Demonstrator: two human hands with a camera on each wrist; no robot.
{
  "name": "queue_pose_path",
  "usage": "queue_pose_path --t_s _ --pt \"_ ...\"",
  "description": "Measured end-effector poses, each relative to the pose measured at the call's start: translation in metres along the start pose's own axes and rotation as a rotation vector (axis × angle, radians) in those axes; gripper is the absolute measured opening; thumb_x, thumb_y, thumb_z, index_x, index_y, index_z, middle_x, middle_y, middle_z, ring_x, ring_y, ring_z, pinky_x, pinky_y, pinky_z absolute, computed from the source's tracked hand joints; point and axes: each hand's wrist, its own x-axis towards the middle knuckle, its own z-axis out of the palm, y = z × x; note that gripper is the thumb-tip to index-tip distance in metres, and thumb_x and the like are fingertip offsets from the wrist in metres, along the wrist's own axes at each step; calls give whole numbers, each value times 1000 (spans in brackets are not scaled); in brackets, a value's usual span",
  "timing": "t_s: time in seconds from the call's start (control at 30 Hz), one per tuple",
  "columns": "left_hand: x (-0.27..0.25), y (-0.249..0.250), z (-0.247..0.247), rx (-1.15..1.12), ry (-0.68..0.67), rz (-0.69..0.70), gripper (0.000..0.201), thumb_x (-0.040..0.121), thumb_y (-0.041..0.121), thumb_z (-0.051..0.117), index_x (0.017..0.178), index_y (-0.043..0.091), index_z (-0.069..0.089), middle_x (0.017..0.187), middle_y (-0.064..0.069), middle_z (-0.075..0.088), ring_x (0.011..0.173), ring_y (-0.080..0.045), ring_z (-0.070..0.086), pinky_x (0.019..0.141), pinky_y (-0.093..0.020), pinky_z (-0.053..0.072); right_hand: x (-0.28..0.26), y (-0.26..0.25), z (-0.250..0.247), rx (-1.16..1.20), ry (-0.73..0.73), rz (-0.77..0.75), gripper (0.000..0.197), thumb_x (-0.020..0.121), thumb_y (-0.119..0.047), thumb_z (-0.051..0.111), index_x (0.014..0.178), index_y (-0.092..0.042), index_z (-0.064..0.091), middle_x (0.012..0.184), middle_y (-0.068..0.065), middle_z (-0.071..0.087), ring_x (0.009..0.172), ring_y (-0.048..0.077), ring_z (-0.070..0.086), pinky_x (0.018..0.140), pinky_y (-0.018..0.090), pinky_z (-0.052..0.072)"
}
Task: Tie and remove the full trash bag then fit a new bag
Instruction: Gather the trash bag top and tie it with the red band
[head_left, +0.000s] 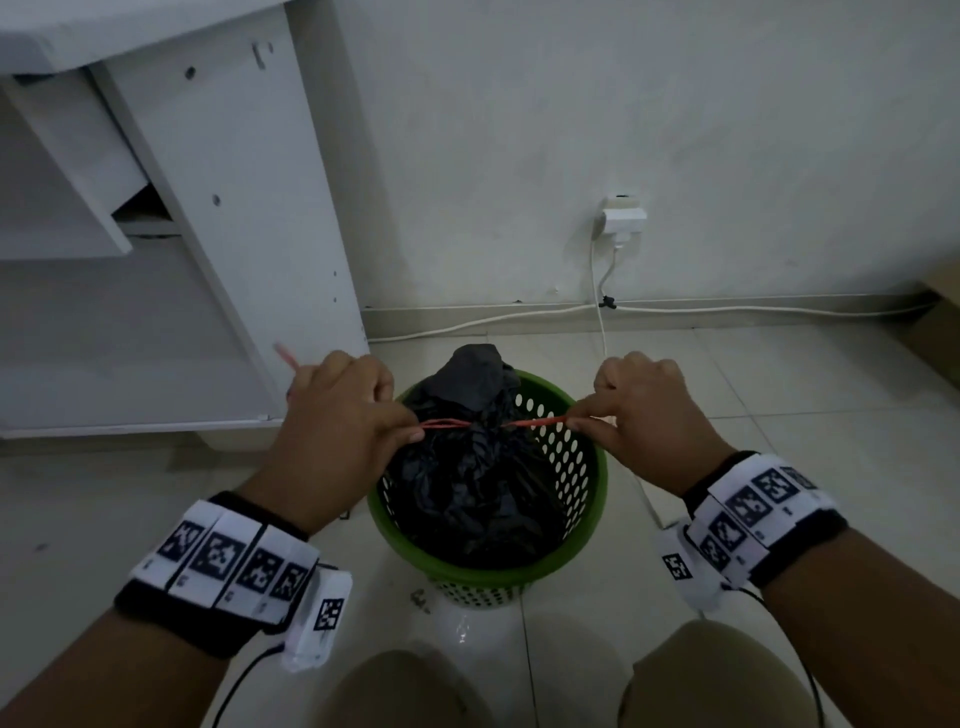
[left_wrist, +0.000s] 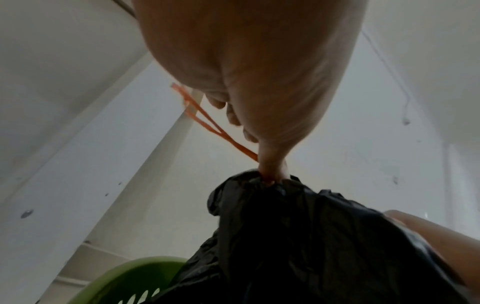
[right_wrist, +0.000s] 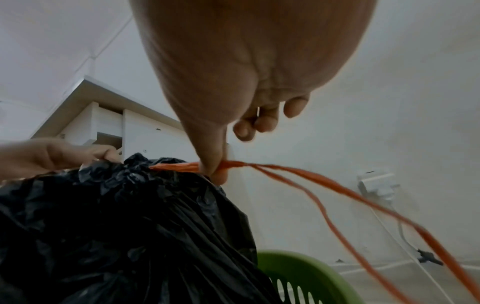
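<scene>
Right hand (right_wrist: 233, 82) at top centre, thumb and finger pinching orange string (right_wrist: 311, 181) that trails to lower right. Black trash bag (right_wrist: 130, 226) fills lower left, in green bin (right_wrist: 298, 267). Left hand (right_wrist: 52, 154) at left edge, touching the bag's top.

A white wall socket (head_left: 622, 217) with a plugged-in adapter sits low on the pale wall (head_left: 571, 130). Below the socket, white cables (head_left: 519, 316) trail along the skirting and across the tiled floor (head_left: 779, 426). Left of the socket stands a white cabinet (head_left: 218, 208); at the far right of it, a cardboard box (head_left: 935, 322) meets the frame's edge.
</scene>
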Motion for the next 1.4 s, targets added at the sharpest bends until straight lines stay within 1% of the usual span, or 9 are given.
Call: queue_pose_path --t_s 0.17,0.3,0.4,0.63,0.77,0.9,1.1,1.23,1.4 --pt "-2 29 -1 -36 81 -32 41 98 36 45 83 12 74 69 -3 50 51 -25 53 43 -34 46 16 -26 5 370 221 385 17 94 -20 61 92 -22 78 80 -11 73 69 1 62 68 0 38" --pt "-4 44 3 -124 197 -43 24 98 22 57 100 7 76 76 -8 58 62 -24 58 53 -36 53 31 -64 4 918 499 612 13 91 -12 66 94 -19 76 82 -10 75 79 2 72 82 28 60" --pt "-5 49 5 -179 255 -41 21 94 12 61 106 2 76 93 -12 70 80 -23 66 76 -28 55 38 -91 6 1053 516 457 15 91 -11 67 102 -16 76 93 -3 78 87 12 74 84 37 60" --pt "3 46 5 -201 351 -35 17 86 1 68 99 3 79 103 -11 76 99 -15 65 102 -10 41 14 -108 32 824 107 45 33 91 -22 53 118 -11 69 106 4 73 97 12 64 86 24 49" --pt "12 46 13 -336 296 -181 20 83 -1 72 99 10 80 99 -2 77 94 -3 64 96 -2 40 2 -110 37 785 67 64 46 83 -43 68 122 -19 64 110 -2 67 102 11 60 91 28 48" --pt "13 48 27 -619 29 -448 18 91 13 69 98 25 80 94 15 75 89 5 66 83 -3 45 -1 -108 41 844 214 220 23 91 -22 67 113 -16 66 104 -5 70 97 3 64 86 19 51" --pt "-3 62 29 -1133 -145 -500 19 95 25 62 108 33 72 108 17 74 103 1 67 85 -9 48 6 -103 37 1057 266 471 9 91 -11 66 98 -16 70 91 -3 75 85 3 69 77 13 52" --pt "-8 66 38 -846 -182 -429 36 81 32 79 108 49 62 107 26 68 101 10 62 85 -6 46 13 -105 37 1231 268 613 8 91 -10 66 94 -12 72 87 2 77 82 12 72 74 21 55" --pt "0 63 37 -960 -111 -613 9 87 19 73 93 24 78 86 6 78 82 -7 73 76 -24 57 2 -97 33 955 154 277 24 91 -43 59 105 -25 69 109 -7 64 106 4 59 97 24 47"
